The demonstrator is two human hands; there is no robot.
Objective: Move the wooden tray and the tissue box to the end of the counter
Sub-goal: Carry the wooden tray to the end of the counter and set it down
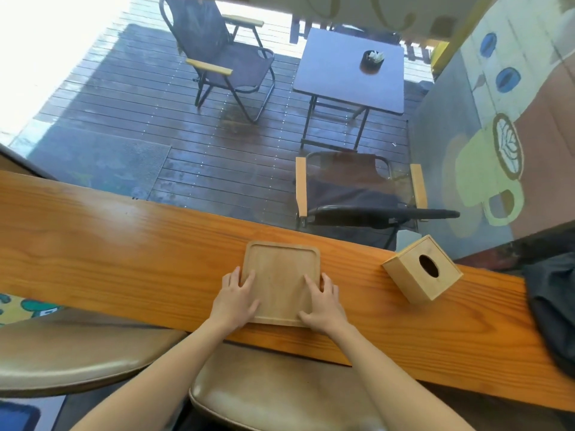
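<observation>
A square wooden tray (280, 269) with rounded corners lies flat on the orange wooden counter (124, 244), near its middle. My left hand (235, 298) grips the tray's near left edge, with its fingers over the rim. On the near right edge sits my right hand (322, 303), thumb resting inside the tray. A cube-shaped wooden tissue box (422, 269) with an oval hole on top stands to the right of the tray, apart from it, and no tissue shows in the hole.
A dark bag or cloth (550, 309) lies on the counter's right end, just past the tissue box. Two padded stools (77, 353) stand below the counter's near edge. Behind the counter is a window onto a deck with folding chairs (357, 194) and a table.
</observation>
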